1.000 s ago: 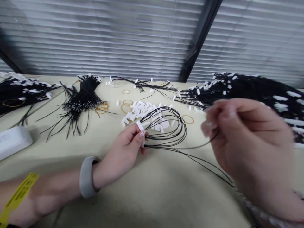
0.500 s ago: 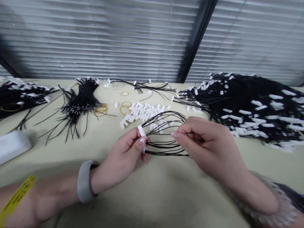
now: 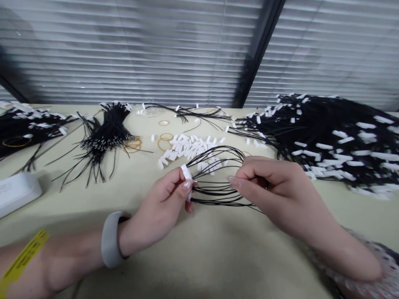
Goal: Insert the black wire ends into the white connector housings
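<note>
A white plastic connector [image 3: 186,171] is pinched between the thumb and fingers of my left hand [image 3: 166,199]. Several thin black wires [image 3: 218,192] run from it to the right, the upper ones bowed in an arc. My right hand [image 3: 274,191] is closed around the wires, thumb against the fingers; their far ends are hidden inside it. One wire, between my two hands, has a bare metal tip close to my left thumb. Just beyond my hands lies a heap of loose white connectors [image 3: 190,146].
Black wires with white connectors [image 3: 339,137] form a large pile at right, a smaller pile [image 3: 28,120] at far left. A wire bundle [image 3: 107,128] stands left of centre near yellow rubber bands [image 3: 132,144]. A white box [image 3: 18,193] sits at the left edge; window blinds [image 3: 140,54] rise behind.
My right hand has shifted slightly to the right, away from the connector. A wire's metal tip now shows by my left thumb. The left hand keeps its place.
</note>
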The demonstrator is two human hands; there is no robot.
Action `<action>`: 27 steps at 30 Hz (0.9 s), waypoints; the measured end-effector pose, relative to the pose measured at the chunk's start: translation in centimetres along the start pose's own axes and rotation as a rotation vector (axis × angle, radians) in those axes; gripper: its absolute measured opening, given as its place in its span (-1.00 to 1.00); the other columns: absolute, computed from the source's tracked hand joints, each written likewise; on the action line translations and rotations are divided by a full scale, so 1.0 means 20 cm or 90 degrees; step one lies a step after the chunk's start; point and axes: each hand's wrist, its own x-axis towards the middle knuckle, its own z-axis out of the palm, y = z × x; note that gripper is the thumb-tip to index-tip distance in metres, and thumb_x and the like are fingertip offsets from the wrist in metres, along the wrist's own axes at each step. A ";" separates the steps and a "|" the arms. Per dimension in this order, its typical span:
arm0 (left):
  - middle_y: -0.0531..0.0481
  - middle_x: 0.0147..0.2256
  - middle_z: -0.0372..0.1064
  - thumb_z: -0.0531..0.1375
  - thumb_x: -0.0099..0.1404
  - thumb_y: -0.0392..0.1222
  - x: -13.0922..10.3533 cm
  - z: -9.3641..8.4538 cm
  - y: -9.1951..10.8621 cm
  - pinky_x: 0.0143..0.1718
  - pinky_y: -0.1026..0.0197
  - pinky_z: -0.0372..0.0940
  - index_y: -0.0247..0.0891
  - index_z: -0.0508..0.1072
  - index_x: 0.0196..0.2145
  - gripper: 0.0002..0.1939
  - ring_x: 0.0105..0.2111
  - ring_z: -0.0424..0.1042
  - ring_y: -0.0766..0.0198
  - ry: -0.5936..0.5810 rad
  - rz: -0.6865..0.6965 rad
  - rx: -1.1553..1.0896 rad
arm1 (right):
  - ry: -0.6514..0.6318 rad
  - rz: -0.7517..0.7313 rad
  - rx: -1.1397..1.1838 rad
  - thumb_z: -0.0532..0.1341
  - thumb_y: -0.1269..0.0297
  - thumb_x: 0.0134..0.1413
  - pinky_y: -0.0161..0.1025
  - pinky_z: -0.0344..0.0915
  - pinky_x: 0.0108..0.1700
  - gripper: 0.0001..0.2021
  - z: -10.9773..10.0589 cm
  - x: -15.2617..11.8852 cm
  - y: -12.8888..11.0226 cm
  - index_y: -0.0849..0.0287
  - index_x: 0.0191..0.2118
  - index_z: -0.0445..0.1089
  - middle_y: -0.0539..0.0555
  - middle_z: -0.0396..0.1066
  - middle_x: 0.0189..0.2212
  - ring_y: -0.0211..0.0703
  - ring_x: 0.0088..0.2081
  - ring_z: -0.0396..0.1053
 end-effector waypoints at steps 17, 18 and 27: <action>0.12 -0.51 0.14 -0.03 0.32 -0.14 0.00 0.00 0.00 -0.50 0.33 0.24 -0.26 0.23 -0.40 -0.82 -0.54 0.23 0.42 -0.040 -0.003 0.008 | -0.049 0.094 0.077 0.14 0.31 0.00 -0.42 -0.01 -0.60 -0.76 -0.01 0.01 0.01 0.23 -0.63 0.24 -0.08 0.12 -0.68 -0.41 -0.60 0.03; 0.12 -0.51 0.14 -0.03 0.32 -0.15 0.00 0.00 0.00 -0.49 0.33 0.24 -0.26 0.22 -0.40 -0.82 -0.54 0.23 0.42 -0.044 -0.005 0.008 | -0.070 0.099 0.088 0.14 0.32 0.00 -0.42 -0.01 -0.60 -0.76 -0.01 0.02 0.02 0.22 -0.63 0.24 -0.08 0.12 -0.68 -0.41 -0.60 0.03; 0.13 -0.53 0.14 -0.03 0.32 -0.17 -0.01 0.00 0.00 -0.50 0.34 0.24 -0.26 0.21 -0.43 -0.82 -0.55 0.23 0.42 -0.056 -0.004 0.017 | -0.131 0.143 0.143 0.16 0.27 -0.03 -0.40 -0.03 -0.61 -0.80 -0.03 0.03 0.04 0.20 -0.60 0.31 -0.06 0.11 -0.68 -0.39 -0.61 0.01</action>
